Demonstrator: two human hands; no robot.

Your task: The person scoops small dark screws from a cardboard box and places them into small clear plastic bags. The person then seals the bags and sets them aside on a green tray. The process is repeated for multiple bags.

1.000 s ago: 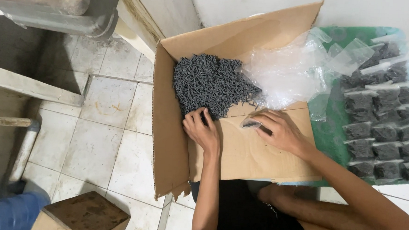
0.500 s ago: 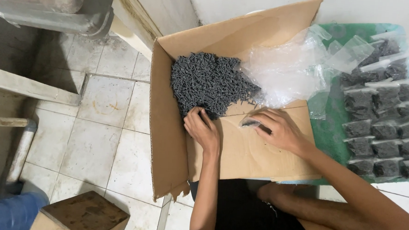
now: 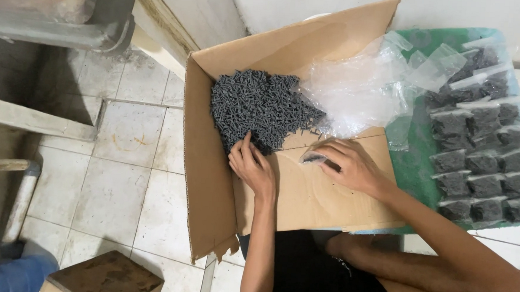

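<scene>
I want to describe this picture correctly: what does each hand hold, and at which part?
The right hand pinches a small clear plastic bag near its open end. The left hand rests on the pile of dark screws; whether it grips any cannot be told.

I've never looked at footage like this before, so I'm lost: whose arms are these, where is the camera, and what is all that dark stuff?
The camera sits on a person's head and looks down, so the two bare arms are that person's own. In front of them lies an opened cardboard box on a tiled floor. Inside is a heap of small dark screws and a crumpled bunch of clear plastic bags. The left hand rests at the edge of the heap, fingers among the screws. The right hand pinches a small clear bag with a few dark pieces in it. To the right, a green tray carries rows of filled bags.
</scene>
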